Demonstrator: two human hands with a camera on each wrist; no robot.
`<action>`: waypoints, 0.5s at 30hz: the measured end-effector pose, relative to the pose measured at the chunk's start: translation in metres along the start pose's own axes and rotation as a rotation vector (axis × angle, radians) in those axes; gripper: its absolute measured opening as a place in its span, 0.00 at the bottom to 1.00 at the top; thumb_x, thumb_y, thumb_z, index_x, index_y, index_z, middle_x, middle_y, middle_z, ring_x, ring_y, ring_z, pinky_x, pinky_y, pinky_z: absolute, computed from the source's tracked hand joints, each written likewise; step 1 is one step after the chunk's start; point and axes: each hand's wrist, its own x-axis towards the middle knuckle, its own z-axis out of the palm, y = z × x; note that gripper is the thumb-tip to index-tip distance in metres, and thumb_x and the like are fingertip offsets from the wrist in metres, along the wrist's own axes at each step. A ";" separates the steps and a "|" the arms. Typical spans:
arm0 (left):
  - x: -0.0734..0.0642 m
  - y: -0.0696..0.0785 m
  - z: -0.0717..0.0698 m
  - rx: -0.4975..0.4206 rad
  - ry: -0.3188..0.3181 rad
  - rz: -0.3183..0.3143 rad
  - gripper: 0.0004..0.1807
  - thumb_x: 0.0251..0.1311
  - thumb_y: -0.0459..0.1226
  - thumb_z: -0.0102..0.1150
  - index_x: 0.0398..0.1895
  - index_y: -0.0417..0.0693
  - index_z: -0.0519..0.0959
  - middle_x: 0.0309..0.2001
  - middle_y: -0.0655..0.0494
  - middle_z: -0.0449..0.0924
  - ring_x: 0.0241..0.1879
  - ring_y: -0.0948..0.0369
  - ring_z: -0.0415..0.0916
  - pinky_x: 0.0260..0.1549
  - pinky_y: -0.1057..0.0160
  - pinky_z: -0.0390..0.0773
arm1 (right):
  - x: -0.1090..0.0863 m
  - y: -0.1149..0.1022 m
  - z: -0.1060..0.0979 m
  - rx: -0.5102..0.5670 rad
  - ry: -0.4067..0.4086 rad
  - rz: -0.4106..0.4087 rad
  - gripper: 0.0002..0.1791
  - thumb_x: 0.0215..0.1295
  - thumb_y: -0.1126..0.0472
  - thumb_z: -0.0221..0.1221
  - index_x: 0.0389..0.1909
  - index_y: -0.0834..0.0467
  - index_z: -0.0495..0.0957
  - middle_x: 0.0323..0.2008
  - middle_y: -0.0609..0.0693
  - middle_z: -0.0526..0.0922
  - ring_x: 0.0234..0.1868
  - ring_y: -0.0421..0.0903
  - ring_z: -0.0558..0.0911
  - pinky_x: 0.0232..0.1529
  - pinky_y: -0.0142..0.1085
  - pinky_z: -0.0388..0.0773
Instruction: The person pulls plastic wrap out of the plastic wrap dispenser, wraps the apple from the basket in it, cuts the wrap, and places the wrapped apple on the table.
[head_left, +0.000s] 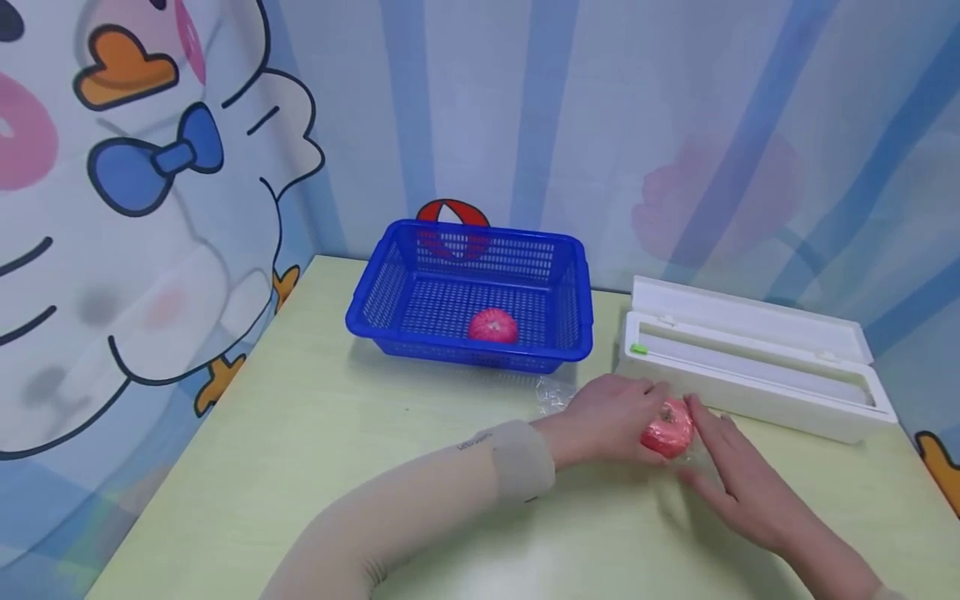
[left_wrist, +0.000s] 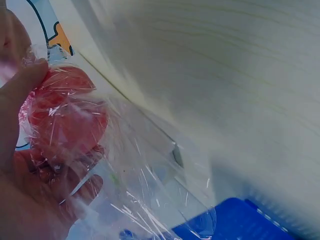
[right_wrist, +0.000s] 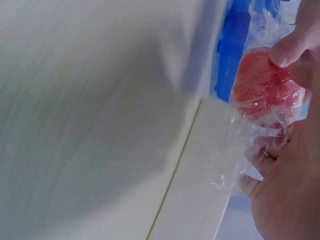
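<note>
A red apple (head_left: 667,429) wrapped in clear cling film lies between both hands above the table, to the right of centre. My left hand (head_left: 609,417) grips it from the left. In the left wrist view, the thumb bears on the top of the apple (left_wrist: 70,120) and the fingers curl underneath. At the right side my right hand (head_left: 750,483) touches the wrapped apple with its fingers fairly straight and the thumb spread apart. Loose cling film (left_wrist: 145,185) trails from the fruit; crumpled film (right_wrist: 230,155) also shows in the right wrist view.
A blue plastic basket (head_left: 472,350) stands at the back, with one pinkish-red apple (head_left: 492,326) inside. Behind the hands sits a white cling film dispenser (head_left: 757,392), its lid raised and a roll visible within. A printed curtain hangs along the back and left of the table (head_left: 315,417).
</note>
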 end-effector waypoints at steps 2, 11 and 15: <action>-0.006 -0.005 -0.002 -0.011 0.003 -0.013 0.52 0.63 0.68 0.66 0.84 0.55 0.61 0.73 0.63 0.74 0.65 0.64 0.76 0.67 0.65 0.73 | 0.002 -0.010 -0.001 0.062 0.009 0.031 0.47 0.79 0.52 0.60 0.88 0.53 0.43 0.85 0.61 0.53 0.82 0.69 0.54 0.79 0.25 0.30; -0.025 -0.024 -0.005 0.015 0.098 -0.043 0.49 0.62 0.68 0.67 0.79 0.52 0.68 0.65 0.61 0.81 0.56 0.63 0.81 0.57 0.65 0.80 | 0.021 -0.053 0.014 0.257 0.067 0.009 0.38 0.85 0.59 0.45 0.87 0.60 0.41 0.86 0.65 0.45 0.86 0.61 0.42 0.77 0.21 0.30; -0.032 -0.030 -0.006 -0.012 0.125 -0.050 0.45 0.62 0.67 0.68 0.75 0.52 0.71 0.60 0.61 0.82 0.52 0.64 0.80 0.52 0.66 0.81 | 0.026 -0.060 0.021 0.333 0.065 0.051 0.36 0.87 0.57 0.39 0.87 0.61 0.38 0.86 0.65 0.42 0.86 0.65 0.40 0.78 0.23 0.28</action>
